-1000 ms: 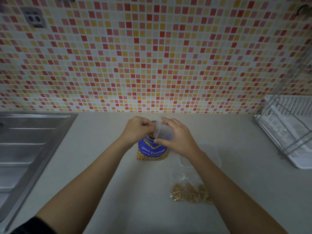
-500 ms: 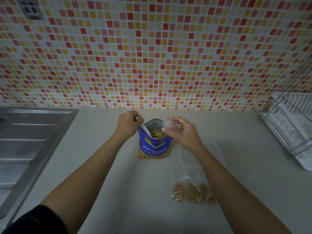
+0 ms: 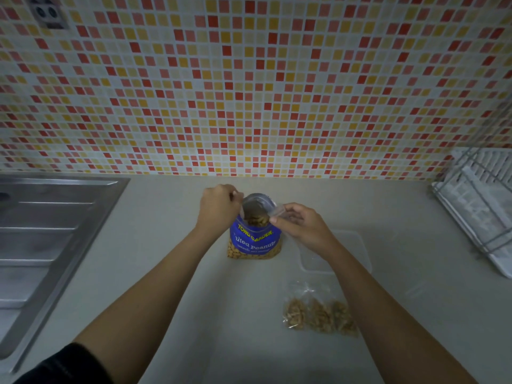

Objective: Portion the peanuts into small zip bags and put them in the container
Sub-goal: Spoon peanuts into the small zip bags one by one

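over on the left, the steel sink [image 3: 55,231] sits idle, well apart from the action. moving in, the left hand [image 3: 219,209] is curled tight on the left lip of the peanut pouch [image 3: 255,241], pinching it so the mouth gapes. the pouch stands upright on the counter [image 3: 155,212], mid-frame near the tiled wall, with nuts showing in its throat and through the clear strip at its base. just right of the mouth, the right hand [image 3: 302,228] has thumb and fingers pinched on a small empty zip bag [image 3: 278,210], held against the pouch's right rim. whether that little bag's mouth is open i cannot tell; it's too clear and the light too dim.

my read: this is the fill step, with another portion about to go in. to do it well, spread the small bag's mouth wide and set it below the pouch lip. tip the pouch gently with the left hand so the nuts trickle rather than dump. that film looks limp and will likely fold shut unless it's held at two points, and it needs room left at the top for the zip.

further right, the clear container [image 3: 357,245] sits on the counter just beyond the right forearm, with nothing in it that i can make out. nearer the camera, filled zip bags [image 3: 313,314] lie side by side, not yet in the container. far right, the dish rack [image 3: 476,212].
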A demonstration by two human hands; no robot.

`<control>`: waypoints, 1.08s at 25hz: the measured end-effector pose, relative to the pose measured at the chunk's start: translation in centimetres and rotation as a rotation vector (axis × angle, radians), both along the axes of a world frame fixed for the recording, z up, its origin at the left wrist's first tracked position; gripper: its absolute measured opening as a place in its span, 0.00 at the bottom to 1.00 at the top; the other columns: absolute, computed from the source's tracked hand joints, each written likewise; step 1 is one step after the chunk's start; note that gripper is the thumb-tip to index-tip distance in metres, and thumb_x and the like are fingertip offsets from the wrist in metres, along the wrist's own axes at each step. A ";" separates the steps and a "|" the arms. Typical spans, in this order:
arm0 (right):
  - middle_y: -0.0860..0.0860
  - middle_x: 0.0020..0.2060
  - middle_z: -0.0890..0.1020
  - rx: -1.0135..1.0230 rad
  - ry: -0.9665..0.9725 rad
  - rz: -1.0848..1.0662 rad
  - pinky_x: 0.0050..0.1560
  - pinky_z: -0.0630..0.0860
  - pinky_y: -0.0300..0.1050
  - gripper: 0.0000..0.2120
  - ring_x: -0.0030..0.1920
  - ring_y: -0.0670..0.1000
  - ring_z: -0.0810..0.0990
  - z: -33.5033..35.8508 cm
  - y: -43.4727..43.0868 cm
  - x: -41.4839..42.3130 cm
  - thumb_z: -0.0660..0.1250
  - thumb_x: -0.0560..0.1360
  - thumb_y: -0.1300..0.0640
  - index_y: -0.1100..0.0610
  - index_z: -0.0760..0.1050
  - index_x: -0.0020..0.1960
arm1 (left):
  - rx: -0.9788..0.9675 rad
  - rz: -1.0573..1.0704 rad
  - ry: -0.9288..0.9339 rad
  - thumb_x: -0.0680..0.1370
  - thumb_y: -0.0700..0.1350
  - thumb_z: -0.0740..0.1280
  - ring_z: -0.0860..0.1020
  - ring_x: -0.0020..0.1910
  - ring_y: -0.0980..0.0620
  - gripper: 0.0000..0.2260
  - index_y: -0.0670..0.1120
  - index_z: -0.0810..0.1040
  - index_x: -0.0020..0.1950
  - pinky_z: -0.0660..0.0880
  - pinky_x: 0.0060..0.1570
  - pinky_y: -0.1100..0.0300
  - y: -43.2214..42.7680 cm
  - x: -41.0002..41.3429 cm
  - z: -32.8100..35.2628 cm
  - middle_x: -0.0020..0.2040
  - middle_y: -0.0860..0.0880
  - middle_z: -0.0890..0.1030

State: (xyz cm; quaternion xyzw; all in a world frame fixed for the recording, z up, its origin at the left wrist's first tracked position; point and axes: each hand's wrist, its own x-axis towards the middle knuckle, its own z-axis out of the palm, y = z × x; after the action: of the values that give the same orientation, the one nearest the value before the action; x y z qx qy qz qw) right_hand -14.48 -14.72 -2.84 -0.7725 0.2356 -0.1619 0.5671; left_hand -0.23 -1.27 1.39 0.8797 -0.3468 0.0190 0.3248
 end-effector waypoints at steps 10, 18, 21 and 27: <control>0.47 0.44 0.83 0.006 0.055 0.129 0.43 0.74 0.32 0.11 0.44 0.41 0.81 1.1 -0.4 -0.1 0.72 0.69 0.50 0.52 0.78 0.49 | -0.057 -0.042 0.027 0.78 0.43 0.63 0.77 0.37 0.47 0.10 0.37 0.81 0.47 0.69 0.39 0.60 0.1 1.6 -0.1 0.40 0.39 0.83; 0.48 0.47 0.83 -0.022 0.115 0.170 0.51 0.76 0.40 0.17 0.50 0.47 0.81 1.6 -0.6 -0.5 0.72 0.67 0.44 0.51 0.77 0.52 | -0.054 0.063 0.219 0.77 0.44 0.63 0.81 0.39 0.41 0.14 0.35 0.81 0.41 0.79 0.45 0.51 -0.3 0.9 -1.8 0.38 0.38 0.84; 0.46 0.44 0.82 -0.011 0.112 0.172 0.49 0.75 0.38 0.14 0.48 0.45 0.81 1.8 -0.5 -0.4 0.72 0.69 0.47 0.51 0.78 0.52 | -0.132 0.173 0.466 0.76 0.44 0.65 0.82 0.42 0.40 0.14 0.36 0.82 0.38 0.80 0.49 0.48 -0.6 1.2 -2.0 0.37 0.36 0.83; 0.45 0.44 0.82 0.044 0.075 0.149 0.49 0.75 0.39 0.13 0.46 0.42 0.80 1.2 -0.4 -0.4 0.72 0.69 0.49 0.52 0.77 0.52 | -0.256 0.275 0.655 0.78 0.45 0.63 0.78 0.38 0.45 0.12 0.40 0.79 0.39 0.79 0.50 0.50 -0.7 1.4 -1.7 0.35 0.42 0.78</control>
State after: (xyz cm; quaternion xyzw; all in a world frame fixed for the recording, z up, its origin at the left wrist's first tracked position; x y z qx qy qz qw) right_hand -14.89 -15.14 -1.68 -0.7808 0.2022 -0.0849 0.5850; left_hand 1.14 -1.94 -0.34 0.8297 -0.0979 -0.1767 0.5204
